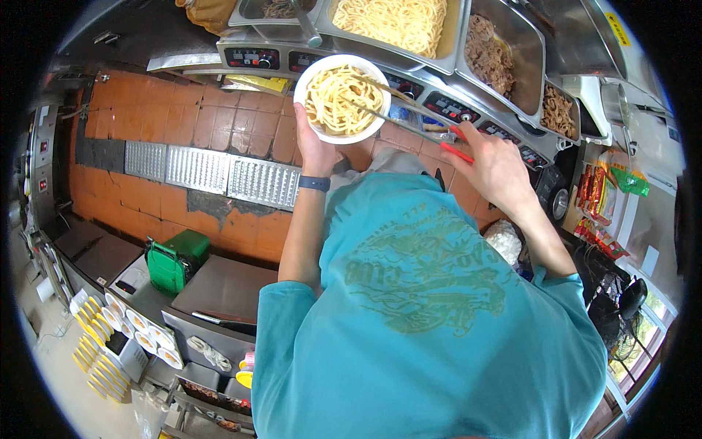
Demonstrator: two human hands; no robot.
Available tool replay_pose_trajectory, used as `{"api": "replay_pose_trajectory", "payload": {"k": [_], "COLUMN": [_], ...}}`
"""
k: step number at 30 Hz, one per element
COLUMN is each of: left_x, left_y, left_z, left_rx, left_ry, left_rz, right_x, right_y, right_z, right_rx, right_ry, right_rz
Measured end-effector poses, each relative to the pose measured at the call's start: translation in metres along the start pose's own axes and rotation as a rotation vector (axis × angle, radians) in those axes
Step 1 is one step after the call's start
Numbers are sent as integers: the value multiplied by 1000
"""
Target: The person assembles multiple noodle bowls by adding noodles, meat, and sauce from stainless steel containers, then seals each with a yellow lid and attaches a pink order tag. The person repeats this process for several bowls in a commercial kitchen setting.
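My left hand (314, 150) is closed on the side of a white round bowl (376, 126), which it holds up beside the counter. Thick pale-yellow noodles (333, 102) lie in the bowl. Gripped in my right hand (497, 168) is a pair of metal tongs with red handles (458, 154). Their long arms reach left over the bowl's rim, and the tips are down among the noodles. Just beyond the bowl, a steel pan (455, 44) on the counter holds a heap of similar noodles (395, 23).
Right of the noodle pan are a pan of meat pieces (488, 62) and a smaller pan of brown meat (557, 110). Control panels (450, 107) line the counter front. A metal floor grate (197, 168), green bin (172, 265) and black fan (618, 304) are farther off.
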State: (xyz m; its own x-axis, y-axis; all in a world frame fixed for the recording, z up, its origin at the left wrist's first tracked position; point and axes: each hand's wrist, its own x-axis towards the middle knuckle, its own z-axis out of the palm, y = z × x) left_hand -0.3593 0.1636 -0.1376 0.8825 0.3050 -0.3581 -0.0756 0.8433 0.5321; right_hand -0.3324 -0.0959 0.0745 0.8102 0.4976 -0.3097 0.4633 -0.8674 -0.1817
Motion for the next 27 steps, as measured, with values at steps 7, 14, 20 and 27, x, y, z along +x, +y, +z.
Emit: {"api": "replay_pose_trajectory", "payload": {"k": [7, 14, 20, 27], "left_x": [-2, -19, -29, -42], "left_y": [3, 10, 19, 19], "left_z": [12, 24, 36, 32], "left_rx": [123, 240, 311, 227], "left_ry": [-38, 150, 180, 302], "left_rz": [20, 56, 135, 171], "right_x": [-15, -8, 47, 61], "right_y": [42, 172, 235, 259], "right_z": [-12, -26, -11, -24], "right_rx": [556, 286, 191, 294], "right_ry": [66, 205, 131, 126], "right_rz": [155, 577, 571, 503]}}
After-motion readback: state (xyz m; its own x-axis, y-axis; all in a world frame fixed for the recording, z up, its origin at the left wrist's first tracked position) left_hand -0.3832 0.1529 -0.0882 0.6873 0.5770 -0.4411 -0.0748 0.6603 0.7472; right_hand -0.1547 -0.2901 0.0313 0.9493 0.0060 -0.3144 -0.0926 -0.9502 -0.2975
